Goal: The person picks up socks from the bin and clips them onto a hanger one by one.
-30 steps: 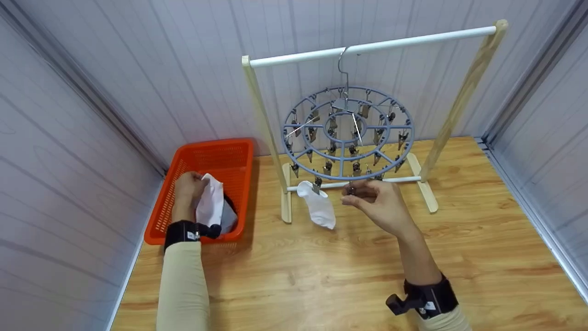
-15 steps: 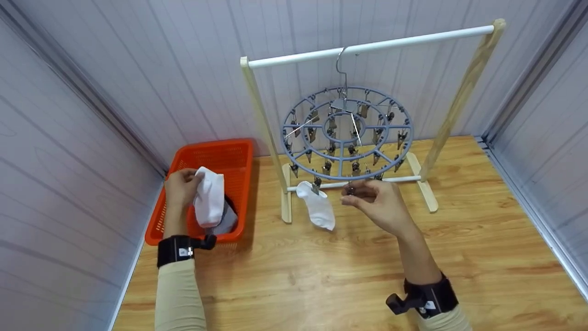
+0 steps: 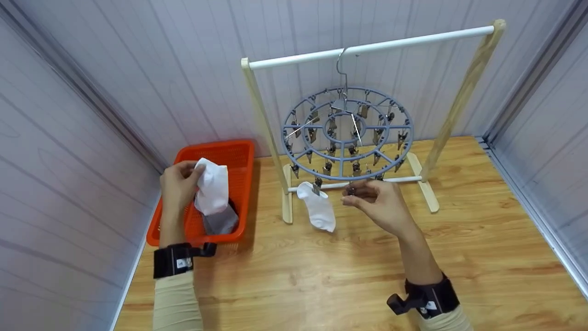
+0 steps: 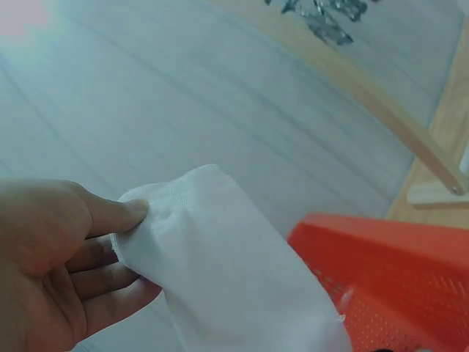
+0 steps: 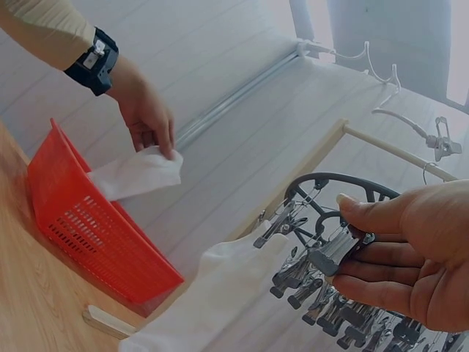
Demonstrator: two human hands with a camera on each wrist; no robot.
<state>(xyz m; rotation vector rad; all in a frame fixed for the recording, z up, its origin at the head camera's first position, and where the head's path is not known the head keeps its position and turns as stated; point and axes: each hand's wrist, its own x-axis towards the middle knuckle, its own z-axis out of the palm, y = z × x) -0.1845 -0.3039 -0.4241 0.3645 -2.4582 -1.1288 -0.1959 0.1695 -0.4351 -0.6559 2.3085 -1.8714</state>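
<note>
My left hand (image 3: pixel 178 184) pinches a white sock (image 3: pixel 214 187) by its cuff, over the orange basket (image 3: pixel 250 184). In the left wrist view the sock (image 4: pixel 227 271) hangs down from between thumb and fingers. A grey cloth item (image 3: pixel 221 220) lies in the basket below. My right hand (image 3: pixel 383 204) holds a metal clip (image 5: pixel 337 249) at the front rim of the round blue-grey drying hanger (image 3: pixel 341 177), thumb on one side and fingers on the other. Just left of it, another white sock (image 3: pixel 320 212) hangs from a clip (image 3: pixel 317 184).
The hanger hooks onto the white rail (image 3: pixel 413 42) of a wooden stand (image 3: pixel 464 94). Several other clips dangle from its rings. The stand's feet (image 3: pixel 287 202) rest on the wood-grain surface (image 3: pixel 294 285), with panelled walls (image 3: pixel 202 69) behind and at both sides.
My left hand has risen out of the basket and drawn slightly back left, lifting the white sock and uncovering more of the grey item. My right hand has stayed at the clip.
</note>
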